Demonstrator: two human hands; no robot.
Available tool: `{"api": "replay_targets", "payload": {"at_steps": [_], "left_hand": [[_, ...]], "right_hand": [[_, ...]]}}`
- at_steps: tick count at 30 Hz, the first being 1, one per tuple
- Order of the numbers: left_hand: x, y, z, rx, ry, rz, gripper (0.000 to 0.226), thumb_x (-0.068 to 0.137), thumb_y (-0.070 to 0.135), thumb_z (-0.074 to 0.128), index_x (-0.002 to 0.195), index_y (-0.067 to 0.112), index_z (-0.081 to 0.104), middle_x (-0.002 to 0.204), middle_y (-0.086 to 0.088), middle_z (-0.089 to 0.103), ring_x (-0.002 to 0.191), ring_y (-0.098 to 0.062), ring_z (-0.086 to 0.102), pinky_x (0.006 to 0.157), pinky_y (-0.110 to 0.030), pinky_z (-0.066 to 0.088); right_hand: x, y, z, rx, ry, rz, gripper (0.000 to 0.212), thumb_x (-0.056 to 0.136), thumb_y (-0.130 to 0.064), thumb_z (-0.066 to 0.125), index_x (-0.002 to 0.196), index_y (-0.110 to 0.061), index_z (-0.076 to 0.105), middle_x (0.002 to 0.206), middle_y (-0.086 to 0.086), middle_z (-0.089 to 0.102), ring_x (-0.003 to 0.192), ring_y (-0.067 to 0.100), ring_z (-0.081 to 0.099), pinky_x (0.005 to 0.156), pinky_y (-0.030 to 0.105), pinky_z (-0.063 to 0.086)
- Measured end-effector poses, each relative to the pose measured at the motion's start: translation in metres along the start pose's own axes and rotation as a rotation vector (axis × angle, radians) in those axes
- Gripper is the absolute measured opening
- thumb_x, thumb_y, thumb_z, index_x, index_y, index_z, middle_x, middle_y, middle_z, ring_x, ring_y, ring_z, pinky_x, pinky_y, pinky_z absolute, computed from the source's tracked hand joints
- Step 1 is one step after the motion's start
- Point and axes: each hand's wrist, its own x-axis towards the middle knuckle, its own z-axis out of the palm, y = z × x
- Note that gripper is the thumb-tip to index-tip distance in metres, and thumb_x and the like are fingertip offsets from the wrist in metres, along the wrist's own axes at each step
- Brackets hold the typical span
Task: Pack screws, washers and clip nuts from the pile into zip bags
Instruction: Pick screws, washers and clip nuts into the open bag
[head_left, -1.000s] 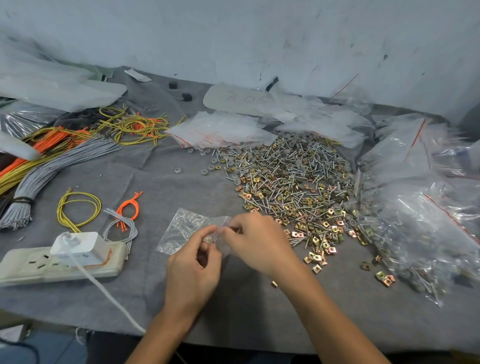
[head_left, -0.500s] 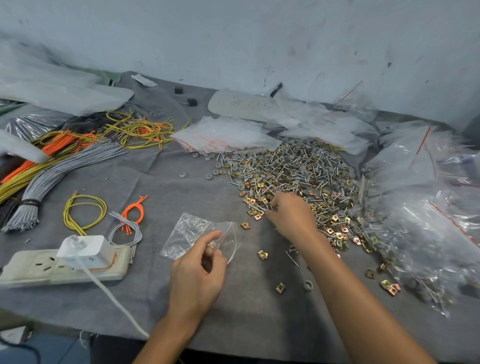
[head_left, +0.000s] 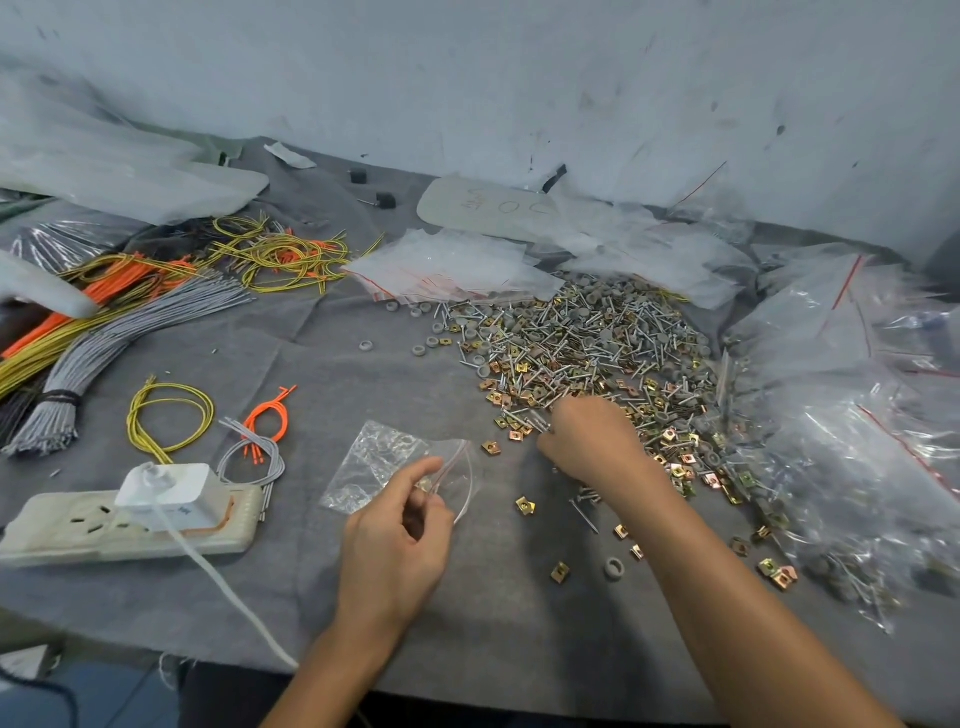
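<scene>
Your right hand (head_left: 592, 441) has left the zip bag (head_left: 379, 457) and gone back to the pile (head_left: 597, 343), which spreads from mid-bench toward the back edge. Its fingers (head_left: 561, 415) are curled around a few screws (head_left: 530, 419) at the pile's near fringe. Your left hand (head_left: 400, 530) still pinches the bag's mouth open, and the bag lies flat toward the front edge. One drop looks done and the next pick is under way; the bag looks nearly empty.
</scene>
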Motion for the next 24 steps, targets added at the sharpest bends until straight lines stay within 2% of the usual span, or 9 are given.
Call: {"api": "replay_targets", "payload": {"at_steps": [3,6,8,10,12,18,21,24], "left_hand": [[0.000,-0.001,0.000,-0.001,-0.004,0.002,0.034,0.082,0.024,0.057,0.113,0.023,0.072,0.066,0.007,0.058,0.058,-0.009,0.055,0.066,-0.036,0.052],[0.001,-0.002,0.001,0.005,-0.002,0.003,0.034,0.082,0.024,0.058,0.113,0.024,0.072,0.067,0.009,0.058,0.059,-0.009,0.056,0.067,-0.034,0.052],[0.001,-0.002,0.001,0.009,0.000,0.005,0.034,0.081,0.024,0.058,0.112,0.025,0.072,0.070,0.010,0.059,0.059,-0.009,0.056,0.066,-0.033,0.051],[0.001,-0.003,0.001,0.009,0.001,0.012,0.033,0.081,0.024,0.057,0.111,0.025,0.072,0.071,0.010,0.059,0.058,-0.008,0.055,0.066,-0.033,0.050],[0.001,-0.004,0.002,0.011,0.001,0.021,0.033,0.082,0.023,0.057,0.111,0.026,0.071,0.072,0.010,0.059,0.058,-0.009,0.055,0.065,-0.030,0.049],[0.001,-0.007,0.002,0.010,-0.004,0.024,0.033,0.083,0.025,0.057,0.113,0.027,0.071,0.073,0.013,0.059,0.059,-0.008,0.056,0.065,-0.025,0.048],[0.001,-0.007,0.002,0.016,-0.004,0.034,0.033,0.083,0.024,0.057,0.113,0.027,0.071,0.073,0.014,0.058,0.059,-0.008,0.056,0.064,-0.022,0.046],[0.001,-0.008,0.002,0.019,-0.006,0.035,0.034,0.083,0.024,0.057,0.114,0.028,0.071,0.073,0.014,0.058,0.058,-0.008,0.055,0.063,-0.022,0.046]], "right_hand": [[-0.003,0.001,0.000,-0.020,0.000,-0.011,0.031,0.094,-0.018,0.054,0.068,-0.011,0.040,0.077,0.008,0.049,0.094,0.036,0.063,0.068,0.035,0.040],[-0.007,0.000,0.002,-0.052,0.044,-0.054,0.015,0.094,-0.020,0.054,0.091,-0.005,0.056,0.101,0.016,0.063,0.102,0.036,0.061,0.070,0.035,0.038],[-0.009,0.001,0.005,-0.050,0.065,-0.064,0.021,0.095,-0.021,0.052,0.103,-0.002,0.059,0.109,0.017,0.063,0.103,0.035,0.058,0.072,0.034,0.034],[-0.012,0.005,0.009,-0.022,0.092,-0.073,0.022,0.098,-0.021,0.049,0.106,-0.002,0.057,0.111,0.017,0.061,0.104,0.034,0.055,0.074,0.033,0.031],[-0.016,0.009,0.012,0.016,0.140,-0.104,0.019,0.100,-0.020,0.047,0.104,-0.003,0.055,0.107,0.015,0.060,0.102,0.034,0.054,0.073,0.034,0.028],[-0.026,0.022,0.012,0.204,0.202,-0.103,0.018,0.101,-0.023,0.045,0.089,-0.010,0.049,0.085,0.007,0.058,0.078,0.029,0.052,0.066,0.041,0.037],[-0.029,0.028,0.012,0.234,0.227,-0.086,0.018,0.100,-0.025,0.046,0.086,-0.013,0.049,0.075,0.003,0.056,0.071,0.024,0.052,0.060,0.039,0.035],[-0.034,0.033,0.008,0.267,0.235,-0.081,0.015,0.097,-0.025,0.052,0.084,-0.017,0.053,0.074,-0.001,0.058,0.070,0.018,0.053,0.059,0.036,0.037]]}}
